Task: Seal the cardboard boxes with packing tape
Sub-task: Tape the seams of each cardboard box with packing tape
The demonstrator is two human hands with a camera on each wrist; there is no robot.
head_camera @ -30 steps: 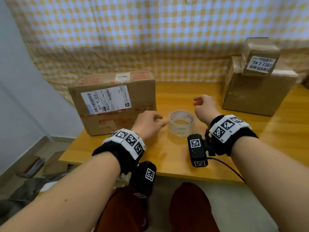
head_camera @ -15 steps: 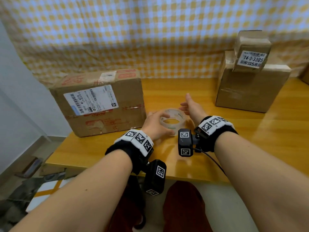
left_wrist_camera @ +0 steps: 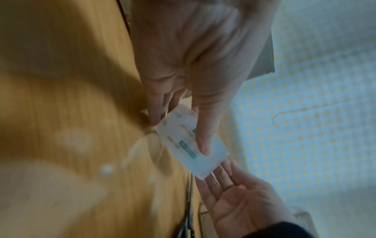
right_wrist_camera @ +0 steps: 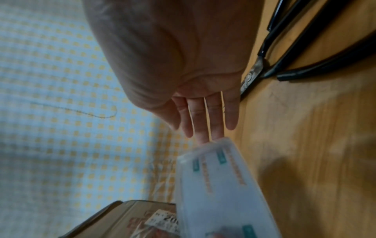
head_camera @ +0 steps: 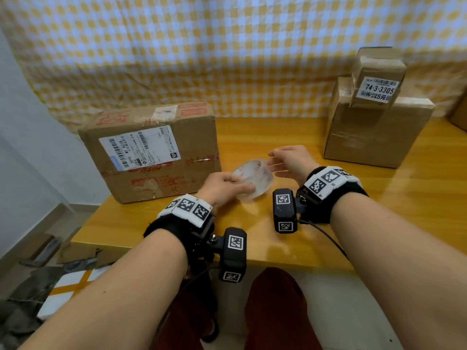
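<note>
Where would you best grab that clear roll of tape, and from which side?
Pinch across the ring's wall, thumb inside the hole and fingers on the outer band, as the left hand does on the tape roll. It is tilted up off the table, so its free right rim faces the open right hand, probably the easiest side.

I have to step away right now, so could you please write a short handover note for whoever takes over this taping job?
Left hand: grips the clear roll of packing tape, tilted and lifted off the yellow wooden table.
Right hand: open, straight fingers at the roll's far edge, holding nothing.
Large brown cardboard box with a white shipping label: on the table to the left.
Plain brown cardboard box: on the right, with a small brown labelled box on top.
Done: roll picked up.
Left: find the tape end, then tape the boxes; no tape has been pulled out yet.
</note>
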